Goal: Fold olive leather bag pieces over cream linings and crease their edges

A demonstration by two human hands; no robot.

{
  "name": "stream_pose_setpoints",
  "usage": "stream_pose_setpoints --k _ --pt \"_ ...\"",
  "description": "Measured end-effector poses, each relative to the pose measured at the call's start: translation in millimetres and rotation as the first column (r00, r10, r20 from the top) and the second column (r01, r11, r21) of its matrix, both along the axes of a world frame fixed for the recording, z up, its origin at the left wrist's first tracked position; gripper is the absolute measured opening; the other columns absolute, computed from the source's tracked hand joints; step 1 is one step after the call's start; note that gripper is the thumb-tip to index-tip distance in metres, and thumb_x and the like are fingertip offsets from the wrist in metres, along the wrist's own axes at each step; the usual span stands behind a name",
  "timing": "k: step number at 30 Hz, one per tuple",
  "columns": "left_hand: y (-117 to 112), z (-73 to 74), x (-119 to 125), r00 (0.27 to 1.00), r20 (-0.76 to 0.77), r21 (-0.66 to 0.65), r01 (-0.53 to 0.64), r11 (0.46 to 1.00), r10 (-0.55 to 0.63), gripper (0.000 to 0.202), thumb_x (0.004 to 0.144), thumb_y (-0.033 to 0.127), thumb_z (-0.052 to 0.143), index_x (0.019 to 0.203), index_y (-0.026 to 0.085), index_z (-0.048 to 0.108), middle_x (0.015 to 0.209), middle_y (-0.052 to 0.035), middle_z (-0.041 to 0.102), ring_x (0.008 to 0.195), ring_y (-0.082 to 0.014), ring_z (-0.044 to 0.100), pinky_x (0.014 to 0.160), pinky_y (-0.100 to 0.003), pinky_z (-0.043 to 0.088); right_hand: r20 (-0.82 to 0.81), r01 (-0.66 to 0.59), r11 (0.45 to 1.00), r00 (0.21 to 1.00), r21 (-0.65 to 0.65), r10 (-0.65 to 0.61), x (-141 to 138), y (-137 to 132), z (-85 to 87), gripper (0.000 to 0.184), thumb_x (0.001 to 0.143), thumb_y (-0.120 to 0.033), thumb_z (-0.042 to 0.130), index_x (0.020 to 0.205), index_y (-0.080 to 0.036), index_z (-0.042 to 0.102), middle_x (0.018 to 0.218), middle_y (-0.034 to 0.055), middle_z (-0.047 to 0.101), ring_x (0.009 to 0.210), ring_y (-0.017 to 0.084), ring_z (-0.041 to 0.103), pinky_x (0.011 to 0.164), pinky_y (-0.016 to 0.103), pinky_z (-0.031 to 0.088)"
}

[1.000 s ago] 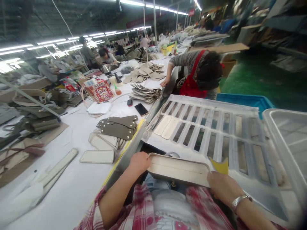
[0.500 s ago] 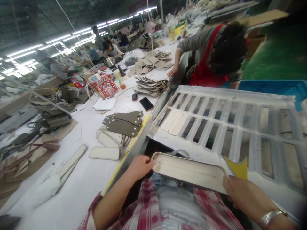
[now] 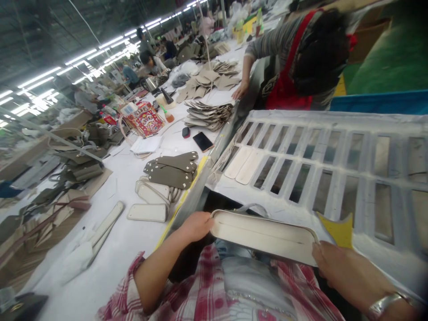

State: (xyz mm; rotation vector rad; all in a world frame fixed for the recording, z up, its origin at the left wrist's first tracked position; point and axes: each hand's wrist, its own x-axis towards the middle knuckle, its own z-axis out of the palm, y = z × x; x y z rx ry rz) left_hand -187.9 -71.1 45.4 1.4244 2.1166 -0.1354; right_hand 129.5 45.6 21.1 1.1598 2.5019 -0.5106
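Held level in front of my body is a long cream panel (image 3: 261, 236) with rounded ends and a raised rim, like a bag base; a thin line runs along its middle. My left hand (image 3: 197, 226) pinches its left end. At the opposite end, my right hand (image 3: 344, 263) has its fingers closed around the rim, some of them hidden. Behind the panel stands a white slotted rack (image 3: 287, 162), and two flat cream pieces (image 3: 242, 165) lie on its left part. A yellow piece (image 3: 337, 228) sits on the rack near my right hand.
Cream pieces with holes (image 3: 147, 212) and dark olive pieces (image 3: 174, 171) lie on the white table (image 3: 110, 249) to the left. A phone (image 3: 203, 141) and a stack of pieces (image 3: 209, 115) are farther back. A co-worker in a red apron (image 3: 289, 89) bends beyond the rack.
Both hands keep the same hold on the panel, which stays almost in place. The view has shifted slightly, and the co-worker's head is a little farther right.
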Motion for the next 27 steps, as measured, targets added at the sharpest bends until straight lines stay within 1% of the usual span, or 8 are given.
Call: stream_pose_setpoints --k 4,10,13,16,18,20,24,27 --pt "6 -2.2 -6 0.998 0.032 -0.006 0.047 0.999 -0.047 0.033 0.085 0.031 0.034 0.069 0.015 0.058 0.078 -0.0086 0.064 0.076 -0.0199 0.058 0.064 -0.028 0.037 0.155 -0.093 0.993 0.983 -0.067 0.102 -1 2 1.9 0.026 0.075 0.001 0.047 0.091 -0.013 0.062 0.094 0.0157 0.063 0.086 0.028 0.062 0.072 0.042 0.048" --pt "10 -5.5 -14 0.987 0.150 -0.030 0.057 0.998 -0.052 0.032 0.084 0.031 0.035 0.065 0.015 0.055 0.070 -0.0032 0.060 0.068 -0.0146 0.055 0.058 -0.023 0.036 0.108 -0.117 0.992 0.987 -0.053 0.122 2 6 2.7 0.025 0.076 0.000 0.046 0.085 -0.015 0.063 0.088 0.0138 0.063 0.081 0.026 0.063 0.071 0.040 0.049" --pt "4 -6.2 -12 0.983 0.182 -0.050 0.043 0.998 -0.034 0.038 0.087 0.039 0.030 0.069 0.015 0.054 0.061 -0.0006 0.055 0.059 -0.0137 0.053 0.054 -0.023 0.036 0.112 -0.132 0.991 0.985 -0.021 0.134 6 3 -3.7 0.028 0.079 0.000 0.040 0.083 -0.016 0.063 0.085 0.0129 0.064 0.079 0.026 0.064 0.066 0.040 0.051" --pt "-3 -9.4 -7 0.988 0.149 0.027 0.031 0.999 -0.035 0.043 0.087 0.047 0.029 0.068 0.016 0.051 0.060 -0.0013 0.052 0.059 -0.0155 0.052 0.055 -0.024 0.036 0.073 -0.167 0.983 0.984 0.073 0.162 10 -1 -16.0 0.028 0.075 0.003 0.043 0.083 -0.015 0.063 0.081 0.0100 0.063 0.073 0.026 0.064 0.062 0.041 0.052" --pt "-5 -13.3 -6 0.992 0.119 0.106 0.025 0.994 -0.038 0.039 0.087 0.044 0.030 0.064 0.017 0.048 0.064 -0.0039 0.054 0.066 -0.0176 0.053 0.061 -0.026 0.036 0.045 -0.190 0.972 0.982 0.135 0.185 13 -2 -22.0 0.030 0.070 0.006 0.046 0.083 -0.015 0.063 0.080 0.0089 0.062 0.070 0.025 0.064 0.060 0.041 0.052" --pt "-5 -17.5 -6 0.991 0.132 0.130 0.007 0.992 -0.024 0.036 0.087 0.038 0.030 0.062 0.017 0.045 0.066 -0.0047 0.054 0.069 -0.0180 0.052 0.064 -0.027 0.036 0.043 -0.200 0.971 0.980 0.128 0.196 13 -2 -22.3 0.030 0.071 0.006 0.045 0.082 -0.015 0.063 0.079 0.0089 0.062 0.069 0.025 0.064 0.059 0.040 0.052" --pt "1 -23.8 -13 0.965 0.256 0.069 -0.077 0.995 0.057 0.036 0.085 0.039 0.032 0.058 0.018 0.041 0.056 -0.0002 0.047 0.060 -0.0144 0.050 0.057 -0.024 0.036 0.100 -0.182 0.983 0.979 0.020 0.179 10 2 -12.4 0.031 0.075 0.004 0.039 0.085 -0.014 0.062 0.082 0.0106 0.063 0.073 0.025 0.064 0.062 0.039 0.051" --pt "3 -26.7 -19 0.910 0.387 -0.039 -0.142 0.989 0.146 0.035 0.084 0.044 0.033 0.060 0.018 0.040 0.046 0.0048 0.037 0.043 -0.0104 0.043 0.044 -0.021 0.033 0.074 -0.166 0.986 0.984 0.019 0.164 12 5 -12.0 0.029 0.077 0.000 0.038 0.083 -0.015 0.062 0.081 0.0105 0.063 0.071 0.025 0.064 0.062 0.039 0.048"
